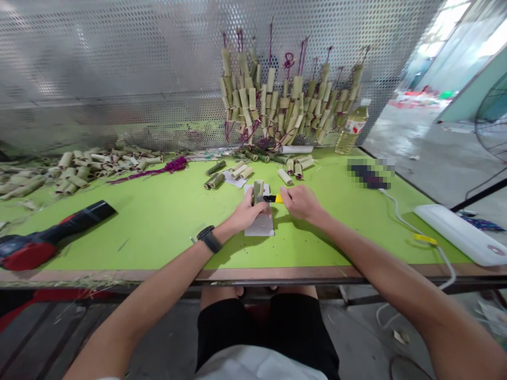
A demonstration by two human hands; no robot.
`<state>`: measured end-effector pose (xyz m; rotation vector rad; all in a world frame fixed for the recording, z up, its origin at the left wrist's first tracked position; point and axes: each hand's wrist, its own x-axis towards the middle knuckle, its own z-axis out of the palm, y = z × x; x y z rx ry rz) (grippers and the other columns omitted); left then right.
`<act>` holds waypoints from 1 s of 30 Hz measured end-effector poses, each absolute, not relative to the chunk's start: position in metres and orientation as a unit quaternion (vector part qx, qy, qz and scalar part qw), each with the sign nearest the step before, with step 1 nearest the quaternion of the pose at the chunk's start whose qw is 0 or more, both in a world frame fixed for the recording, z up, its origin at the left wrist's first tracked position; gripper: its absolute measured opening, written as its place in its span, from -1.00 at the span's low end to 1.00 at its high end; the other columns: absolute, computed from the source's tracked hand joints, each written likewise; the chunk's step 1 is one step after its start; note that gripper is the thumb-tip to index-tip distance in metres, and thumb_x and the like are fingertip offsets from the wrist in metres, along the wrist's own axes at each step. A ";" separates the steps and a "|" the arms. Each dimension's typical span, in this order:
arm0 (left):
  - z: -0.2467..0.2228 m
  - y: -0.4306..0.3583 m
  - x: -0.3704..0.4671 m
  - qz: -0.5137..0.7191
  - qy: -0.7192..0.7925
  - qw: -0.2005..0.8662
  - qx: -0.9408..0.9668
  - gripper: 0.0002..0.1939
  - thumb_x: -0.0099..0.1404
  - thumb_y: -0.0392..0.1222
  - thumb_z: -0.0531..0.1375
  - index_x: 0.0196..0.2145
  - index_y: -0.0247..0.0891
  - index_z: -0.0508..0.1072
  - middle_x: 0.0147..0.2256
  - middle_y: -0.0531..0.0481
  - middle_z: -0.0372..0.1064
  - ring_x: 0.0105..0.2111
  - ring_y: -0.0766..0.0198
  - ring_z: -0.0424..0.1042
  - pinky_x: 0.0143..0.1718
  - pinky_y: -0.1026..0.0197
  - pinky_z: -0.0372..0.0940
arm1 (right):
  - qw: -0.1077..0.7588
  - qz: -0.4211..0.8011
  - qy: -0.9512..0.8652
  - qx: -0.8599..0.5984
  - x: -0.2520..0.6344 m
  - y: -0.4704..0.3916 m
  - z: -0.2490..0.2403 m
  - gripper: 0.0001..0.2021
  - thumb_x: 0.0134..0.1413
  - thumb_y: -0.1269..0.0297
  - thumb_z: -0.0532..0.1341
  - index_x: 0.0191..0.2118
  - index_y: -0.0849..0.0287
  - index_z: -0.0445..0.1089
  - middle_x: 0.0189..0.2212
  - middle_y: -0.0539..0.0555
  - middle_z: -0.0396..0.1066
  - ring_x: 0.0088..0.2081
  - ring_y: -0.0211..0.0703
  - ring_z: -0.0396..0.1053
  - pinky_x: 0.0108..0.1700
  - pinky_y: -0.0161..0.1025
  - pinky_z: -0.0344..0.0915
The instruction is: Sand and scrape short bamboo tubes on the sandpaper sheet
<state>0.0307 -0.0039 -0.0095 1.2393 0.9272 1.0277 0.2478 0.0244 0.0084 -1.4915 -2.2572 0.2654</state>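
Wearing a black watch at the wrist, my left hand (250, 211) is closed around a short bamboo tube (258, 189) that stands roughly upright. My right hand (300, 202) grips a tool with a yellow and black handle (274, 199), which looks like a utility knife. Its tip meets the side of the tube near my left thumb; the blade itself is too small to make out. Beneath both lies a white sheet of paper (259, 227) on the green tabletop (158, 211). Just beyond my hands are several loose bamboo pieces (242, 172), some on another paper (235, 181).
Bundles of bamboo tubes on purple cords (273, 100) hang against the perforated metal panel (119, 63). A bamboo pile (79, 169) and a black and red power tool (51, 237) lie left. An oil bottle (351, 126) and a white power bank-like box (459, 232) with cable stand right.
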 end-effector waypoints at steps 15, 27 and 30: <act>-0.010 -0.019 0.039 0.411 0.323 0.661 0.538 -0.65 0.48 -0.19 0.45 0.04 -0.15 0.36 -0.36 0.18 0.44 -0.34 0.19 0.66 0.01 -0.02 0.59 | 0.235 0.040 -0.668 -0.705 0.286 0.047 0.024 -0.39 0.71 0.24 -0.06 -0.51 0.08 0.34 -0.64 -0.03 0.13 -0.60 -0.21 0.15 -0.45 -0.19 0.17; -0.004 -0.008 0.037 0.467 0.372 0.664 0.450 -0.69 0.53 -0.46 0.34 0.04 -0.19 0.36 -0.31 0.08 0.55 -0.34 0.28 0.67 -0.07 0.11 0.64 | 0.220 0.104 -0.796 -0.555 0.249 0.023 0.017 -0.40 0.70 0.15 -0.05 -0.55 0.01 0.17 -0.66 -0.02 0.16 -0.62 -0.21 0.14 -0.50 -0.18 0.04; -0.005 -0.008 0.037 0.463 0.384 0.647 0.469 -0.68 0.54 -0.46 0.30 0.09 -0.18 0.34 -0.31 0.08 0.57 -0.33 0.28 0.66 -0.06 0.11 0.63 | 0.213 0.115 -0.813 -0.529 0.249 0.024 0.012 -0.40 0.69 0.15 -0.07 -0.54 0.01 0.17 -0.68 -0.04 0.11 -0.64 -0.22 0.09 -0.53 -0.18 0.00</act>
